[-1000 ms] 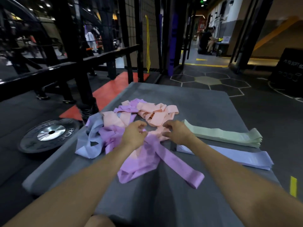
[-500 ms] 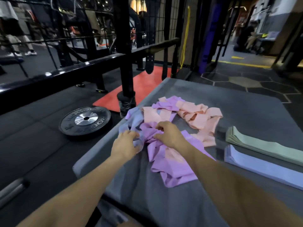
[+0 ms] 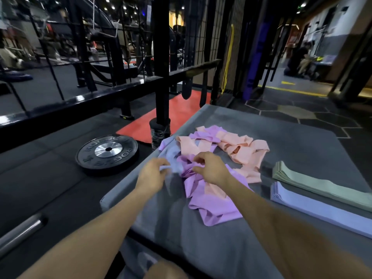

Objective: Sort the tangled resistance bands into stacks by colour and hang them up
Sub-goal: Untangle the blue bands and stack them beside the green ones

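Lilac loops are knotting through the peach ones in the tangled pile (image 3: 213, 158) on the desk (image 3: 302, 141), so tugging hard is risking a tighter snarl or dragging bands off the edge. Your left hand (image 3: 151, 176) is pinching a blue-grey band (image 3: 171, 156) at the pile's left side, while your right hand (image 3: 211, 168) is pinching lilac folds just beside it.

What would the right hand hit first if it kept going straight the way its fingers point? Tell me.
Probably the purple band bunched just beyond the right hand, whose fingers point left toward the tangle; the blue-grey band lies just past it. Depth is uncertain.
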The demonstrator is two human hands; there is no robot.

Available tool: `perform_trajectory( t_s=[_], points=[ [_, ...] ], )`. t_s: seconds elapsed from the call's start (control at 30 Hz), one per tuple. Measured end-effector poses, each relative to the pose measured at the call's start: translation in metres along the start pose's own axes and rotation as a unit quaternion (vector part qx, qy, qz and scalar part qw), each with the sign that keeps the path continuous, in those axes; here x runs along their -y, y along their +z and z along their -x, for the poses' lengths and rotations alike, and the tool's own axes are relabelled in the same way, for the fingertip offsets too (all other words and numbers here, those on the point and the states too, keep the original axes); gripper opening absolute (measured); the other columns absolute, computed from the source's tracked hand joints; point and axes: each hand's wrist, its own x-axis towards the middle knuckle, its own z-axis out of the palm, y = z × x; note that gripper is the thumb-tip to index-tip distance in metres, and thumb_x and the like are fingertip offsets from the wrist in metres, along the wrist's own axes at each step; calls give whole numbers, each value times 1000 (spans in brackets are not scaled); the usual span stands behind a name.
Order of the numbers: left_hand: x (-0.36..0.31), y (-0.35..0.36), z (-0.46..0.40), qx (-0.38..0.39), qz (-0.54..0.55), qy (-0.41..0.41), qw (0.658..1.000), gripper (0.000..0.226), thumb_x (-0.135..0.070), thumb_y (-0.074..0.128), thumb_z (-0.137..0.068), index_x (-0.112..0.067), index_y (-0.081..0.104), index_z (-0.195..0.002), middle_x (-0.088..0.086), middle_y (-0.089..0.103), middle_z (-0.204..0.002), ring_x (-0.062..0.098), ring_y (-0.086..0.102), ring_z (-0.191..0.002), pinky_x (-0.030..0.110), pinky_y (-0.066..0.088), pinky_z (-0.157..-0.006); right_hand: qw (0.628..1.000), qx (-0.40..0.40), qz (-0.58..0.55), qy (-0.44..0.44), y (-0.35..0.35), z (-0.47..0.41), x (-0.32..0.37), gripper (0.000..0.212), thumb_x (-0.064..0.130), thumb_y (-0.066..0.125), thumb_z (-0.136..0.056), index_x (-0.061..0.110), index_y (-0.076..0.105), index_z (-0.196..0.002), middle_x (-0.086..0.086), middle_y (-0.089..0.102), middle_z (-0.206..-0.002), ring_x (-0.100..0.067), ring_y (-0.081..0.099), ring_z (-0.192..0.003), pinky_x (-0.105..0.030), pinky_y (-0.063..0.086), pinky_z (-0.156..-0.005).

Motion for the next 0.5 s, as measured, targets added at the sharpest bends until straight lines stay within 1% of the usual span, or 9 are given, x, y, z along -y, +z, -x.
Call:
perform_trajectory(
  t_s=[0.07,0.13,0.17,0.23,0.3,0.33,0.4,0.47,0.5],
  points=[
    [-22,-16,-8,-26,27,43,998,10,-2,63,-84,-5,68,-93,2,57,-86,22,54,-82,21,36,-67,1000,-8,-10,-2,-10,2,5,27,12,65,-84,3,63,-108,-12,63,-110,-28,58,-102,-28,42,-86],
    [-50,-32,-17,-29,48,80,995,13,-5,64,-85,-3,67,-97,5,57,-92,18,52,-81,9,34,-63,1000,-20,-13,-11,-21,5,12,31,14,65,-84,3,62,-113,-9,63,-112,-25,58,-104,-26,40,-88],
    [-63,-39,-21,-29,49,99,993,12,-8,64,-86,-5,67,-97,3,57,-92,16,50,-81,9,33,-61,999,-26,-18,-14,-27,7,15,34,16,66,-84,4,61,-116,-7,63,-113,-23,57,-104,-24,40,-88],
    [-88,-49,-30,-34,54,130,989,9,-13,65,-86,-7,67,-93,1,59,-90,16,50,-81,10,33,-60,998,-42,-36,-17,-40,10,21,35,16,67,-84,5,60,-116,-7,64,-112,-21,58,-100,-25,41,-88],
    [-113,-57,-34,-34,90,155,983,8,-15,64,-87,-7,66,-89,3,62,-86,15,53,-77,9,35,-61,996,-63,-54,-21,-56,14,26,33,14,69,-83,4,61,-113,-7,63,-101,-19,55,-89,-25,42,-85],
    [-126,-60,-33,-28,114,165,979,5,-14,64,-87,-9,65,-87,3,62,-84,12,53,-73,8,36,-61,995,-71,-62,-24,-65,16,28,34,16,70,-82,3,60,-113,-4,60,-97,-17,53,-87,-24,41,-82],
    [-151,-63,-31,-20,140,190,972,3,-14,63,-88,-13,63,-85,-1,60,-80,6,50,-70,6,36,-60,993,-86,-74,-25,-83,23,30,41,20,72,-82,5,58,-117,-2,56,-98,-15,52,-89,-23,40,-80],
    [-172,-62,-29,-22,154,212,965,1,-14,63,-88,-13,63,-88,-4,59,-82,7,51,-73,6,36,-63,989,-112,-89,-19,-100,32,29,43,22,73,-80,6,56,-117,-2,56,-98,-16,52,-88,-27,42,-80],
    [-181,-61,-28,-23,167,217,961,2,-14,64,-88,-13,64,-89,-6,59,-82,8,51,-76,7,37,-66,986,-128,-102,-15,-108,37,27,43,21,75,-79,6,56,-114,-1,55,-96,-16,51,-86,-28,42,-77]
  ],
)
